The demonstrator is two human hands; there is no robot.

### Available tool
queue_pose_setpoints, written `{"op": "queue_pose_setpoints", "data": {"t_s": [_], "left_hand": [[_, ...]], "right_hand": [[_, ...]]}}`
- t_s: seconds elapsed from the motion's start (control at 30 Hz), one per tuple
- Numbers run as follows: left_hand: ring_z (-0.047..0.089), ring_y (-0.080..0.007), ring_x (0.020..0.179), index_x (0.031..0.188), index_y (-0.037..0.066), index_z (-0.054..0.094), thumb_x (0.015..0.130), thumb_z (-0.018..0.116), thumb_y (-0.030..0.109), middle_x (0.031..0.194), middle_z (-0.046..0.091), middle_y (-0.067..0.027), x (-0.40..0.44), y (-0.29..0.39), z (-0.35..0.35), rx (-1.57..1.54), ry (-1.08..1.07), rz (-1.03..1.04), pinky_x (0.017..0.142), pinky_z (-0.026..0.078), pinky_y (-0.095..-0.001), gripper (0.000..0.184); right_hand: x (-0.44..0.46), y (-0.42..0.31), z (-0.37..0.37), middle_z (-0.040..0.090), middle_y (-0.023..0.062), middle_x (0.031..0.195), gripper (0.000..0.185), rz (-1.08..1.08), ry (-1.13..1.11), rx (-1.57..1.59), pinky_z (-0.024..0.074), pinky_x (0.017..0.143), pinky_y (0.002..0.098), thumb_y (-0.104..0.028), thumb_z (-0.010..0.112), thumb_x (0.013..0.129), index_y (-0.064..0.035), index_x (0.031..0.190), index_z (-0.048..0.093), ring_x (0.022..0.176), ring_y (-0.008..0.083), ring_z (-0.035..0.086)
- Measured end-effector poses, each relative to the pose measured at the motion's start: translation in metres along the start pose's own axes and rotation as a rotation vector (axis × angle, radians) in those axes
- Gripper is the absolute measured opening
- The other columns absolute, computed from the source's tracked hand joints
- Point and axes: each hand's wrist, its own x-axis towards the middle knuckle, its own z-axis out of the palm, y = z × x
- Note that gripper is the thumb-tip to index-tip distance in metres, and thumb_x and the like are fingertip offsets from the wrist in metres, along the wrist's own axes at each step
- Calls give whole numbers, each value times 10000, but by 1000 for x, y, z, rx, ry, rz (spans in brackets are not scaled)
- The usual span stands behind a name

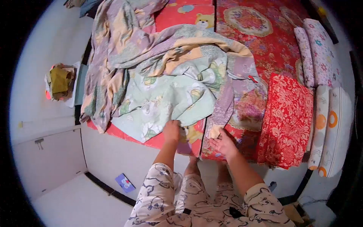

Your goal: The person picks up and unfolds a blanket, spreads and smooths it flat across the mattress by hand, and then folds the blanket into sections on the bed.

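Note:
A crumpled blanket (177,89) lies over the bed, pale green with cartoon figures on one face and purple, cream and grey patchwork on the other. My left hand (171,131) is closed on its near green edge. The fabric bunches just above those fingers. A narrow purple strip of the blanket runs down to a cream corner, which my right hand (224,144) pinches between thumb and fingers near the bed's front edge. Both hands are low over the mattress, a short distance apart. Folds hide part of the green side.
Under the blanket are a red mat with bears (193,138) and a red floral mat (261,15). On the right lie a folded red patterned cloth (285,121) and rolled or folded bedding (321,53). A stack of items (60,82) stands left; a blue card (125,183) lies below.

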Motion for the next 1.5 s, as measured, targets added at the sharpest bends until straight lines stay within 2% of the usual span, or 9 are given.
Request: {"op": "queue_pose_setpoints", "data": {"t_s": [0.13, 0.3, 0.37, 0.6, 0.83, 0.87, 1.03, 1.17, 1.5], "left_hand": [[477, -322, 793, 810, 33, 533, 567, 493, 60, 808, 521, -140, -47, 17, 31, -240, 51, 503, 710, 390, -387, 247], [490, -317, 900, 1036, 21, 487, 727, 411, 88, 982, 515, -192, -150, 61, 26, -533, -660, 177, 792, 383, -355, 325], [453, -278, 1000, 1111, 17, 435, 772, 373, 120, 1152, 419, -183, -177, 87, 12, -725, -738, 126, 831, 353, -307, 359], [403, -210, 984, 1122, 9, 422, 790, 357, 108, 1110, 432, -121, -154, 157, 3, -1168, -1082, 75, 843, 308, -293, 352], [419, -246, 1028, 1124, 17, 406, 808, 366, 134, 1147, 425, -107, -163, 206, 74, -711, -1030, 615, 849, 342, -312, 339], [421, -252, 1034, 1124, 18, 403, 811, 367, 138, 1153, 424, -105, -164, 204, 87, -699, -1034, 608, 850, 347, -314, 338], [509, -211, 756, 848, 33, 499, 743, 508, 115, 883, 546, -81, -111, 144, 102, -931, -907, 401, 701, 407, -319, 132], [511, -339, 691, 755, 28, 495, 682, 501, 116, 734, 517, -177, -13, 93, 43, -403, -102, 118, 598, 399, -422, 115], [506, -357, 835, 898, 4, 412, 545, 668, 241, 903, 498, -206, 100, 54, 60, 121, -384, 67, 723, 424, -388, 496]], "right_hand": [[-15, -18, 26, 506, 50, 785, 267, -138, 10, -68, 463, 655, 339, -269, 549, 740, -75, 910, 478, 676, 173, 486], [-107, -76, 97, 526, 40, 876, 293, -674, 223, -79, 438, 566, 287, -301, 456, 764, -75, 949, 481, 764, 153, 505], [-119, -147, 74, 524, 38, 914, 302, -686, -114, 21, 432, 558, 288, -296, 471, 757, -71, 958, 478, 807, 143, 495], [-308, -150, 182, 432, 124, 1148, 411, -1232, -57, -41, 267, 930, 403, -189, 396, 767, 7, 1128, 396, 1064, 235, 398], [-316, -172, 99, 535, 128, 949, 295, -1053, -1088, -151, 357, 865, 374, -205, 392, 787, 10, 966, 487, 913, 224, 497], [-303, -157, 89, 548, 69, 808, 249, -1156, -483, 40, 407, 771, 340, -232, 405, 790, -19, 873, 505, 771, 183, 523], [-214, -110, 42, 456, -2, 733, 221, -542, 255, -713, 403, 576, 288, -277, 446, 793, -67, 834, 499, 684, 115, 451], [-140, -88, -23, 463, -8, 668, 273, -632, 212, -855, 380, 495, 228, -294, 538, 745, -49, 860, 504, 549, 91, 436], [-71, -136, -12, 495, 131, 923, 428, -999, 414, -1424, 392, 745, 333, -230, 602, 696, -25, 1020, 411, 864, 225, 488]]}}
